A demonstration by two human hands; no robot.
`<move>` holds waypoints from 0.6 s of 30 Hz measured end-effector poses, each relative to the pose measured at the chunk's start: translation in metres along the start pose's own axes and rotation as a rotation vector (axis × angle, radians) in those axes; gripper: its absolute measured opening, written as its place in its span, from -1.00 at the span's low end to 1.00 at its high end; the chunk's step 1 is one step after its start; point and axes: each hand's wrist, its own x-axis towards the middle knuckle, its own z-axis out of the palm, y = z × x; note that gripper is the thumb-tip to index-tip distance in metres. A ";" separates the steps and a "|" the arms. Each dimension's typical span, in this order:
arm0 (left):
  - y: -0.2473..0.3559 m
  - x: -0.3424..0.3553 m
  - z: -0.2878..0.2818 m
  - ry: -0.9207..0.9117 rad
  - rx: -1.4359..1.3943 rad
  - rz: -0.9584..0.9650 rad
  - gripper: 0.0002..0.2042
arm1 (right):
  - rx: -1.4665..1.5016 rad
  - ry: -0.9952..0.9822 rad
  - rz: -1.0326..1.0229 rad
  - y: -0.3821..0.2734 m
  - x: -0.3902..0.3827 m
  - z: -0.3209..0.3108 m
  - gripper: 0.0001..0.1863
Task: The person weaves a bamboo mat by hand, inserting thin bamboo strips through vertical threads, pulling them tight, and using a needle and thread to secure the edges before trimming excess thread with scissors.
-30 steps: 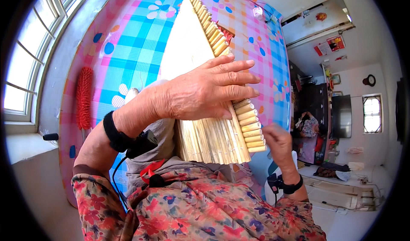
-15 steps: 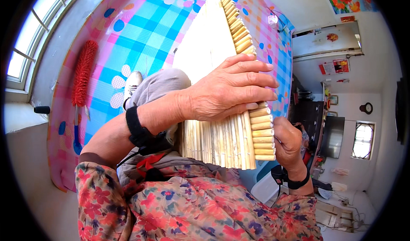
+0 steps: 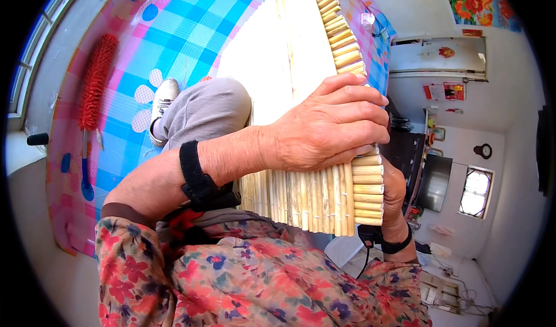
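A stiff mat of pale, straw-coloured stalks, laid side by side and stitched with thread, stands tilted over my lap. Along its right side runs a row of cut stalk ends. My left hand lies across the mat, its fingers curled over that right edge. My right hand is against the far side of the same edge, below the left one; the mat covers its fingers, so their grip is hidden. The mat's upper part is washed out by bright light.
A plaid, flower-printed sheet spreads under and beyond the mat. On it at the left lies a red fluffy duster with a blue handle. My bent knee and a white shoe are close to the mat's left side. A window is at far left.
The mat and both hands have shifted a little to the right in the picture. My right hand has slipped further behind the mat's edge. The left hand keeps its hold.
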 end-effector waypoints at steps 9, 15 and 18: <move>-0.008 -0.011 0.014 0.033 -0.015 0.009 -0.71 | 0.249 0.006 0.297 0.015 -0.009 0.004 -0.70; -0.010 -0.011 0.017 0.022 -0.001 0.010 -0.70 | 0.169 -0.053 0.238 0.024 -0.008 -0.003 -0.73; -0.007 -0.009 0.018 0.020 0.003 0.005 -0.71 | 0.163 -0.072 0.238 0.023 -0.011 -0.006 -0.76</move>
